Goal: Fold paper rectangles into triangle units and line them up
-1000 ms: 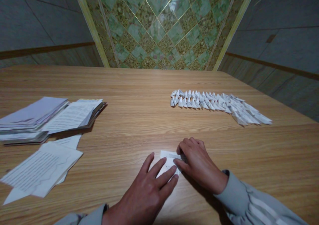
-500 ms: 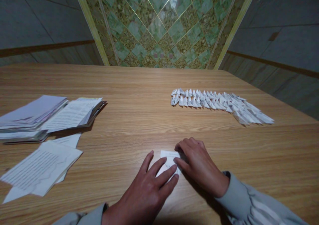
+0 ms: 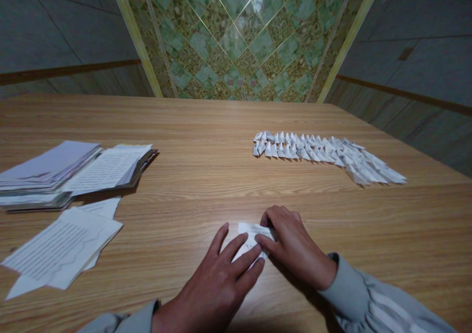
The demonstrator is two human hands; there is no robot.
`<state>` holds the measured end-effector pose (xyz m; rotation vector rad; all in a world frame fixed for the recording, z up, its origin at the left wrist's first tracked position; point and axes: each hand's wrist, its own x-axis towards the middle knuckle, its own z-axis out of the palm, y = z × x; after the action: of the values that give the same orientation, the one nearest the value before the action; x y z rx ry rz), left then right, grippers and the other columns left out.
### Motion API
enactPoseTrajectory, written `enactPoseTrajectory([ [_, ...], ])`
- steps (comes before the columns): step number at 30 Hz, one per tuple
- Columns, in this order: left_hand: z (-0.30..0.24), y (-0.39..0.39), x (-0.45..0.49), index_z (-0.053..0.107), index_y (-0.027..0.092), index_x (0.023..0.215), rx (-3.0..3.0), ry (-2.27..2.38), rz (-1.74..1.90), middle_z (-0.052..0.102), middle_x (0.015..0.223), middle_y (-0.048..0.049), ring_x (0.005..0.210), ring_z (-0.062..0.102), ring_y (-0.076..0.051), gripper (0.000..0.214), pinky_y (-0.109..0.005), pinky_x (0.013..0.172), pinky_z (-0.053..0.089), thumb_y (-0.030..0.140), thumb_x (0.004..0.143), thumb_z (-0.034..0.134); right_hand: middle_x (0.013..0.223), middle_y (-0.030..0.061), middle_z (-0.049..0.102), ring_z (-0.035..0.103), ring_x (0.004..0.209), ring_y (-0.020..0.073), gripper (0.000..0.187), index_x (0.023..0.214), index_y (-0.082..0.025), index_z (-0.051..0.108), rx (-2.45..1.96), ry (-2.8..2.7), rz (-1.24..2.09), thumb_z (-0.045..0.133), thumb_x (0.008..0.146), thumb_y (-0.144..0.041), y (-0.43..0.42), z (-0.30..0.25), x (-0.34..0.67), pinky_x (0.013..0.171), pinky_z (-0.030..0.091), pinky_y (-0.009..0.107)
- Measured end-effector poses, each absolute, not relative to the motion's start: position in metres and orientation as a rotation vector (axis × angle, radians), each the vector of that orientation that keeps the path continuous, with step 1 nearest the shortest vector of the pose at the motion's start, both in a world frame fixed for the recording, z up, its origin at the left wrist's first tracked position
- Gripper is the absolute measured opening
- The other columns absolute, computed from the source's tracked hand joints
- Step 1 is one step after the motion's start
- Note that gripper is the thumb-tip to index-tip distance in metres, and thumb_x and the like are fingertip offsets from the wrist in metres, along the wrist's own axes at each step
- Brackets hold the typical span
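Note:
A small piece of white printed paper lies on the table in front of me, partly covered by my fingers. My left hand rests over its near left part, with the fingers spread and the fingertips on the paper. At the paper's right side my right hand is closed, thumb and curled fingers pinching the edge. A fold seems to run near that edge, but the fingers hide much of it.
Folded paper pieces stand in two rows at the back right, flatter ones at their right end. Stacked papers lie at the left, with loose lined sheets nearer me. Beyond the wooden table is a tiled wall.
My right thumb has shifted slightly left over the paper, and more of the paper's right edge shows between thumb and fingers. My left hand has barely moved.

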<state>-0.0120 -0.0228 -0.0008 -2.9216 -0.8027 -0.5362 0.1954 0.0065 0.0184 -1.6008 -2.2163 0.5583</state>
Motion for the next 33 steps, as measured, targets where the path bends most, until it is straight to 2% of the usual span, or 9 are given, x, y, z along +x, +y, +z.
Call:
enactPoseTrajectory([
  [7, -0.001, -0.023, -0.012, 0.058, 0.021, 0.128, -2.935, -0.797, -0.525, 0.065, 0.131, -0.0044, 0.121, 0.055, -0.032, 0.031, -0.061, 0.107, 0.026, 0.018, 0.101, 0.044, 0.091, 0.0001, 0.062, 0.053, 0.089, 0.0199, 0.016, 0.091, -0.020, 0.058, -1.544, -2.183, 0.562, 0.068, 0.082, -0.011, 0.009, 0.016, 0.198, 0.081, 0.032, 0.034],
  [11, -0.003, -0.023, -0.013, 0.058, 0.022, 0.128, -2.926, -0.810, -0.535, 0.065, 0.131, -0.0035, 0.122, 0.054, -0.032, 0.032, -0.060, 0.109, 0.023, 0.017, 0.101, 0.043, 0.091, -0.0001, 0.063, 0.054, 0.092, 0.0201, 0.015, 0.092, -0.021, 0.063, -1.529, -2.211, 0.550, 0.069, 0.083, -0.010, 0.008, 0.018, 0.198, 0.084, 0.031, 0.036],
  [16, -0.003, -0.023, -0.012, 0.059, 0.022, 0.126, -2.925, -0.803, -0.569, 0.067, 0.129, -0.0039, 0.119, 0.056, -0.031, 0.030, -0.060, 0.107, 0.026, 0.017, 0.100, 0.045, 0.091, 0.0011, 0.064, 0.054, 0.094, 0.0213, 0.013, 0.092, -0.022, 0.067, -1.539, -2.254, 0.489, 0.068, 0.086, -0.012, 0.009, 0.026, 0.196, 0.086, 0.030, 0.037],
  [25, -0.006, -0.024, -0.013, 0.059, 0.022, 0.127, -2.922, -0.819, -0.560, 0.066, 0.130, -0.0053, 0.121, 0.055, -0.030, 0.031, -0.059, 0.109, 0.027, 0.016, 0.099, 0.048, 0.089, -0.0005, 0.064, 0.053, 0.091, 0.0198, 0.016, 0.089, -0.022, 0.064, -1.477, -2.219, 0.531, 0.069, 0.083, -0.008, 0.010, 0.023, 0.199, 0.085, 0.030, 0.036],
  [33, -0.007, -0.026, -0.012, 0.061, 0.019, 0.122, -2.906, -0.818, -0.609, 0.067, 0.128, -0.0074, 0.111, 0.059, -0.029, 0.027, -0.053, 0.100, 0.037, 0.017, 0.097, 0.051, 0.086, -0.0022, 0.066, 0.056, 0.089, 0.0182, 0.016, 0.084, -0.021, 0.063, -1.439, -2.194, 0.601, 0.069, 0.082, -0.007, 0.014, 0.016, 0.201, 0.084, 0.030, 0.035],
])
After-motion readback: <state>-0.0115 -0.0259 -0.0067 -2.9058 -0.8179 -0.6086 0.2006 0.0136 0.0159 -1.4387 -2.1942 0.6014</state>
